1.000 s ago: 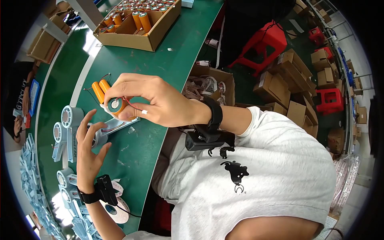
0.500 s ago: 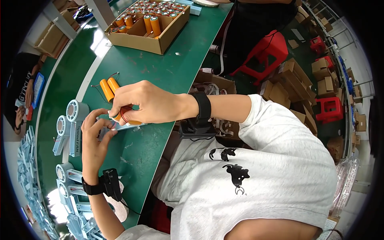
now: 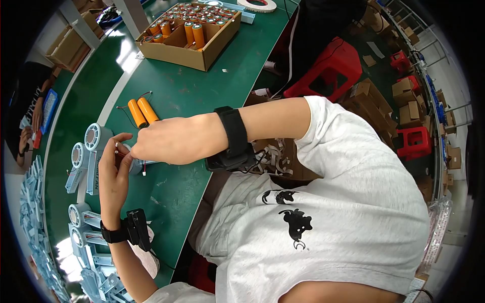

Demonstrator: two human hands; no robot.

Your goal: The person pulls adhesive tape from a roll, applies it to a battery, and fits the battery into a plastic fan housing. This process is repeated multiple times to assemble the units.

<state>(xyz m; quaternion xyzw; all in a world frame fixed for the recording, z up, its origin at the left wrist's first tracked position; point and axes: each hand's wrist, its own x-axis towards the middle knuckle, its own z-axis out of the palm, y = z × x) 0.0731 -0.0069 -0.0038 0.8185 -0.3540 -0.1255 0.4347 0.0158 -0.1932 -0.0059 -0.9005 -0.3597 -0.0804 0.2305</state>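
Note:
Over the green bench, my left hand point(image 3: 113, 171) is closed around a light-blue fan part point(image 3: 135, 166), mostly covered by both hands. Red wire and a small white plug show near its thumb; another white plug point(image 3: 144, 173) hangs from a thin lead below. My right hand point(image 3: 177, 141) is curled against the left fingertips, back of the hand up. Its own fingertips are hidden, and what they pinch cannot be made out. Just beyond it lie two orange battery cells point(image 3: 135, 113) with thin leads, side by side on the bench.
Finished-looking light-blue handheld fans point(image 3: 96, 137) stand left of my hands, more near my left forearm. A cardboard box point(image 3: 202, 58) of orange cells is at the far side, with a tape roll point(image 3: 257, 5) behind. Red stools point(image 3: 328, 70) and cartons stand right. Another person works far left.
My right hand has turned over and lowered toward the left fingers. The orange cell that showed under it is now out of sight. A white plug has come into view below.

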